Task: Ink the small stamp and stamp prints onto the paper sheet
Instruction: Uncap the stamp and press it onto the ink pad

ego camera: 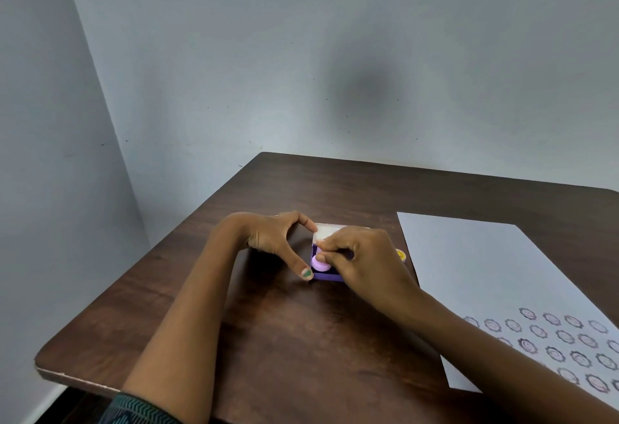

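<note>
Inking step: right hand (pixel 365 256) pinched the stamp (pixel 320 264) down in the ink pad (pixel 330 277), left hand (pixel 278 239) bracing its left edge. Next, judged: lift, carry right to paper (pixel 485 266), press on blank area

— What am I working on here?
— A dark brown wooden table (pixel 301 330), its grain showing, the near left corner (pixel 45 365) chipped pale along the edge.
— And behind it?
— A plain grey-blue wall (pixel 301 55), with a second wall (pixel 40 155) meeting it in a corner on my left. A soft dark shadow (pixel 365 92) sits on the far wall, and small dark specks dot the paint.
— Anything near me?
— A patterned teal sleeve (pixel 140 410) at the bottom edge.
</note>
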{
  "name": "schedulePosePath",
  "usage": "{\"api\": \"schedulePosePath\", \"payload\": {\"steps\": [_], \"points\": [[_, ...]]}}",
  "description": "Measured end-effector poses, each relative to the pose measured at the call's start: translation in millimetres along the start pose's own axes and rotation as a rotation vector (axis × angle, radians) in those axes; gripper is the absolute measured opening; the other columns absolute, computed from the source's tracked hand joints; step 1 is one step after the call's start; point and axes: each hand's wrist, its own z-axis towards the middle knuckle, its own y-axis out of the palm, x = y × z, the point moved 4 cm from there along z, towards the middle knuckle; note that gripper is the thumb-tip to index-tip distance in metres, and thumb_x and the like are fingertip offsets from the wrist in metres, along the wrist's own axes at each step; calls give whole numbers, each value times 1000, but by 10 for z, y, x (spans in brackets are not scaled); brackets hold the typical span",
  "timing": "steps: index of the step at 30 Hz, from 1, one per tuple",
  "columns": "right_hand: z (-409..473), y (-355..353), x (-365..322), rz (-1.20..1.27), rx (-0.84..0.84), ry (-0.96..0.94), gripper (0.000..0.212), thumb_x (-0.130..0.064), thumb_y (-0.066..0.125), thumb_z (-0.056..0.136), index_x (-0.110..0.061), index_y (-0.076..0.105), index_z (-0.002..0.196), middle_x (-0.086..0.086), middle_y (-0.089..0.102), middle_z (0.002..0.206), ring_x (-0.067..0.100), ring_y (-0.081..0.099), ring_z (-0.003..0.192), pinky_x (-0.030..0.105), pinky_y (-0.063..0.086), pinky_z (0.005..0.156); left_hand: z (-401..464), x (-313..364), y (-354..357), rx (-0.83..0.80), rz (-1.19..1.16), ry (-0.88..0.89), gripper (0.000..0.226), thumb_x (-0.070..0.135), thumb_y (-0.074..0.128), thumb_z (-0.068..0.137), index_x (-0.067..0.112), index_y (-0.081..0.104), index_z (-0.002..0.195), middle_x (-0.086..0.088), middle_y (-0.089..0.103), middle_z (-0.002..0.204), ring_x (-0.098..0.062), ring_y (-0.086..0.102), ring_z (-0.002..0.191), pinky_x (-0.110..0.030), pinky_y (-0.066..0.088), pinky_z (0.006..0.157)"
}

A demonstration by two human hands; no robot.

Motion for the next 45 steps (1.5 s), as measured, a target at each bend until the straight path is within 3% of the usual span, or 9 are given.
{"api": "schedulePosePath", "payload": {"steps": [4, 8, 11, 26, 29, 33, 37, 41, 45], "points": [[-6, 8, -38, -37, -19, -15, 14, -16, 65, 81, -10, 72, 92, 8, 75, 90, 6, 60, 76, 17, 44, 73, 3, -1, 2, 1, -1, 3, 86, 34, 88, 59, 37, 39, 129, 9, 34, 133, -15, 36, 122, -28, 34, 101], [-12, -11, -3, 30, -2, 13, 15, -14, 69, 79, -10, 73, 93, 7, 75, 90, -5, 56, 68, -2, 38, 69, 2, -4, 2, 8, -1, 2, 86, 35, 88, 59, 38, 38, 128, 11, 35, 129, -14, 37, 121, -26, 33, 96], [22, -10, 10, 43, -10, 38, 16, -14, 70, 78, -10, 73, 93, 7, 76, 91, -6, 55, 66, -5, 37, 67, 0, -6, -3, 12, -2, 6, 85, 34, 88, 59, 37, 38, 128, 9, 36, 131, -15, 38, 122, -27, 35, 98], [40, -34, 54, 84, -14, 22, 19, -13, 70, 78, -9, 71, 96, 9, 75, 96, 0, 58, 77, -4, 39, 71, -12, 4, -2, 0, 1, 3, 86, 33, 88, 60, 36, 37, 130, 7, 38, 136, -17, 40, 124, -32, 37, 106], [4, -10, 34, 76, -41, -28, 18, -14, 69, 78, -9, 72, 96, 9, 75, 96, 6, 63, 80, 4, 43, 74, -11, 6, 2, -2, 0, 4, 86, 32, 88, 60, 36, 38, 130, 6, 39, 135, -17, 42, 123, -32, 37, 106], [38, -38, 73, 81, -16, 0, 19, -13, 69, 78, -9, 71, 97, 10, 74, 99, 3, 60, 81, -4, 37, 72, -16, 10, 5, -4, 1, 6, 87, 33, 88, 59, 35, 38, 130, 6, 40, 135, -17, 43, 122, -32, 38, 105], [12, -6, 19, 57, -57, -80, 16, -12, 70, 78, -7, 73, 92, 11, 75, 92, 12, 66, 78, 11, 48, 73, -21, 8, 4, -12, -16, 4, 90, 35, 89, 54, 35, 39, 129, 5, 42, 137, -18, 44, 123, -38, 38, 108], [48, -34, 81, 87, 10, 5, 18, -12, 70, 77, -8, 72, 95, 9, 75, 97, 3, 60, 78, -4, 39, 71, -16, 0, -2, -3, 5, 1, 90, 37, 89, 55, 37, 38, 129, 6, 40, 137, -18, 41, 125, -38, 35, 110], [-6, 0, 20, 49, -32, -90, 17, -13, 69, 78, -7, 72, 93, 11, 75, 92, 13, 66, 78, 15, 50, 74, -20, 15, 4, -11, -5, -3, 91, 39, 88, 52, 38, 38, 128, 4, 41, 137, -19, 42, 124, -39, 36, 110]]}}
